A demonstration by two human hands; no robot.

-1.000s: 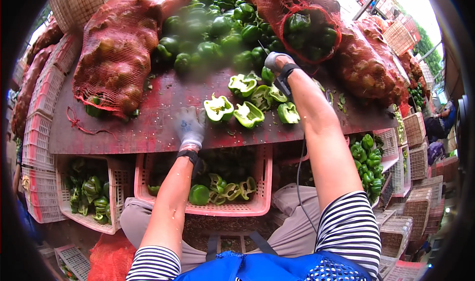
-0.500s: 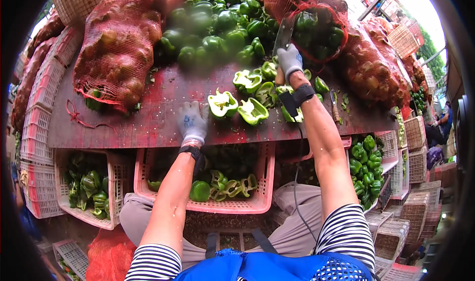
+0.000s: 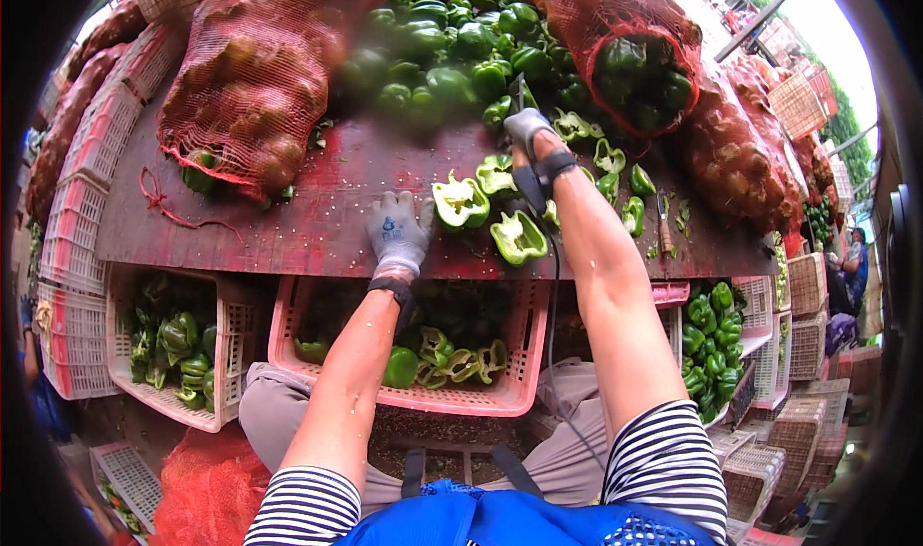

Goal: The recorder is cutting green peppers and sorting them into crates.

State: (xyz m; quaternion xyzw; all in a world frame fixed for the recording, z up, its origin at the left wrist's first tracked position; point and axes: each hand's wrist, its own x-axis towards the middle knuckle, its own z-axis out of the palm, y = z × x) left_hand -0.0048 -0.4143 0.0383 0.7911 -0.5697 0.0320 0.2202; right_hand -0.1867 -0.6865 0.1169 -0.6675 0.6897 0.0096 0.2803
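My left hand (image 3: 397, 232), in a pale grey glove, rests open on the worn red-brown board (image 3: 327, 210). Just right of its fingers lie two pale-fleshed green pepper halves (image 3: 460, 200) (image 3: 519, 238). My right hand (image 3: 529, 133), also gloved and with a dark strap at the wrist, grips a knife (image 3: 520, 92), blade pointing toward the whole-pepper pile (image 3: 452, 41). More cut pieces (image 3: 609, 157) lie around it, partly hidden by the arm. A second, wooden-handled knife (image 3: 663, 229) lies on the board to the right. A blurred patch veils part of the pile.
Red mesh sacks (image 3: 240, 85) (image 3: 731, 152) flank the pile. Beneath the board stand crates of peppers (image 3: 279, 354) (image 3: 223, 387) (image 3: 707, 335). Stacked crates (image 3: 72, 335) line both sides; a red cord (image 3: 159, 205) lies on the board. Another person (image 3: 851, 267) is at the far right.
My right hand swung up and right with the knife, then back left. Some pepper pieces now sit farther toward the back right. The view shifted slightly; my left hand stays on the board.
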